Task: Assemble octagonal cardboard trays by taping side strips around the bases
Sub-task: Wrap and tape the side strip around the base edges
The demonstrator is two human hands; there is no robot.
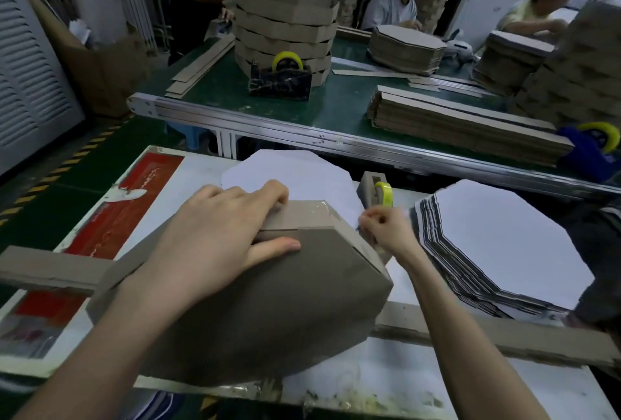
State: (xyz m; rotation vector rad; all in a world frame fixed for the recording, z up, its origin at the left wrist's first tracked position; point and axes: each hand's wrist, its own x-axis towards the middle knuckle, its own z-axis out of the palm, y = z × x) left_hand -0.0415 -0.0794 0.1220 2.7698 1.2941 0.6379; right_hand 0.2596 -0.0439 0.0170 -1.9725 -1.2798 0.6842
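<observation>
- The tray (268,302) stands tilted on a white table (403,379), its brown underside toward the camera, resting across long strips (504,335) that lie flat.
- The left hand (215,238) lies spread on the tray: fingers laid over the side strip (302,218) at the top edge, thumb flat on the base.
- The right hand (386,228) is at the tray's right edge, fingers curled in against the thumb; too blurred to tell whether they pinch anything.
- A dispenser (376,193) with yellow tape stands just behind that hand, and a stack of white bases (504,245) lies to the right.
- A red sheet (134,204) covers the table's left part.
- Beyond, a green bench (336,107) carries a tall stack of trays (285,16), a black dispenser (280,78) and a pile of strips (463,127).
- Three people sit along its far side.
- Left, a grey louvred cabinet (27,83), a carton (100,67) and hazard stripes (67,164) on the floor.
</observation>
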